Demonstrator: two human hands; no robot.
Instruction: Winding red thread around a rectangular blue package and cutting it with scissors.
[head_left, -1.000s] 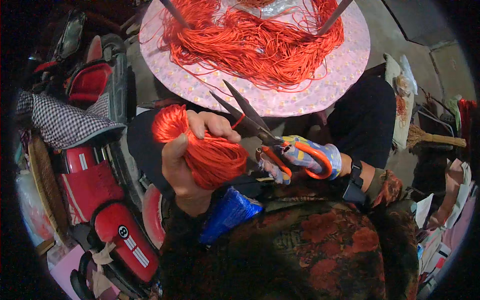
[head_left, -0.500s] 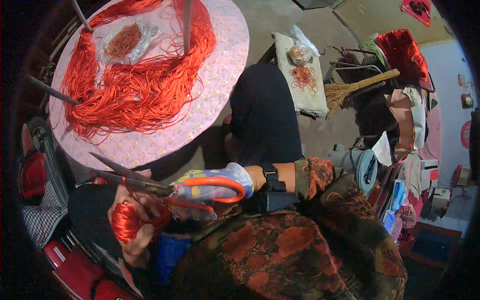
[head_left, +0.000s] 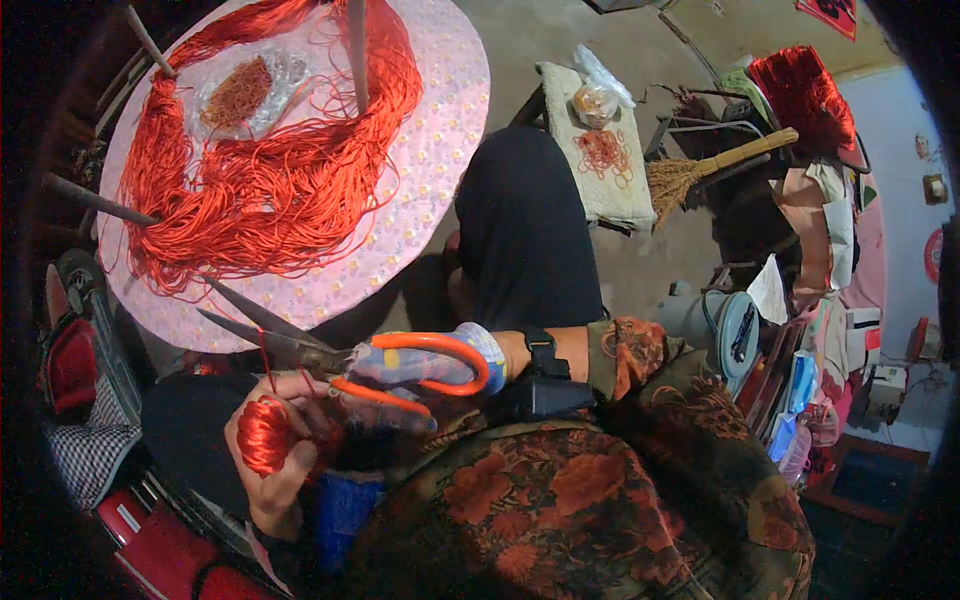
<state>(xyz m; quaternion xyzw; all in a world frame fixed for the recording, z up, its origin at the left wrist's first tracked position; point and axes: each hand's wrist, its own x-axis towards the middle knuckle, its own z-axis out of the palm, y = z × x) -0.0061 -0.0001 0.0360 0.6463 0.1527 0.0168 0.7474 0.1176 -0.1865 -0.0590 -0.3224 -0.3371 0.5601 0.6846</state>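
Note:
My left hand [head_left: 278, 488] closes around a shiny bundle of red cord [head_left: 262, 436], low on the left. From it a thin red strand rises and passes between the parted blades of large scissors [head_left: 285, 342]. My right hand [head_left: 400, 368], in a patterned blue and yellow cloth glove, grips the scissors' orange handles just right of the bundle. Beyond both hands, a big loose skein of red cord [head_left: 290, 205] lies around upright rods on a round pink table [head_left: 455, 110].
Inside the skein sits a clear plastic bag of small reddish-brown loops [head_left: 238, 92]. A cloth-topped stool [head_left: 600, 190] holds rubber-band-like loops and another bag. Further right are a straw broom [head_left: 720, 165] and a stack of red cord [head_left: 800, 98]. My dark-clad knee [head_left: 525, 225] stands between table and stool.
The scissors have swung slightly up and to the right, and the red strand now runs between their blades. My left hand has turned a little with the bundle still in it.

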